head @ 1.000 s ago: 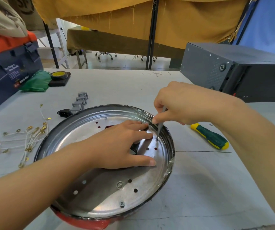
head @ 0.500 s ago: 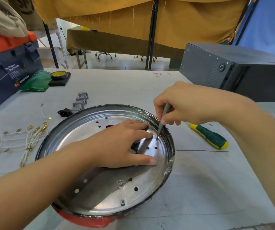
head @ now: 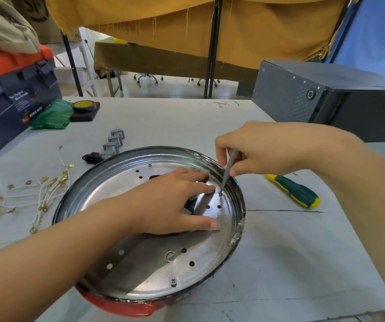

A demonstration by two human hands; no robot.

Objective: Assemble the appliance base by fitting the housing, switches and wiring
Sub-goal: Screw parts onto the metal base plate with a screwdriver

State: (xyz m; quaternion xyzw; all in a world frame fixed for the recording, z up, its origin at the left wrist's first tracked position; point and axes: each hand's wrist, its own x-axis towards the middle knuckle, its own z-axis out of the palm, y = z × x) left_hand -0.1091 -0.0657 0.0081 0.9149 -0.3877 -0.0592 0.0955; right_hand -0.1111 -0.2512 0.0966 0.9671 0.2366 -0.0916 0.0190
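While the left hand [head: 163, 201] is still pressing flat on the base plate [head: 154, 270], the right hand [head: 256, 149] is pinching a re-angled screwdriver shaft [head: 228, 173], seating the screw [head: 220, 193].

My one head camera, wide-angle, looking forward and down, close over the table [head: 140, 122], base [head: 238, 219] mid-frame.

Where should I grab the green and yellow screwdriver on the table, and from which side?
Grip the screwdriver round the thick green middle of its handle, coming from above. It lies flat on the table, right of the round base, so only its top and sides are open. The yellow ends are narrower. The right hand is nearest, but it now holds a thin metal tool.
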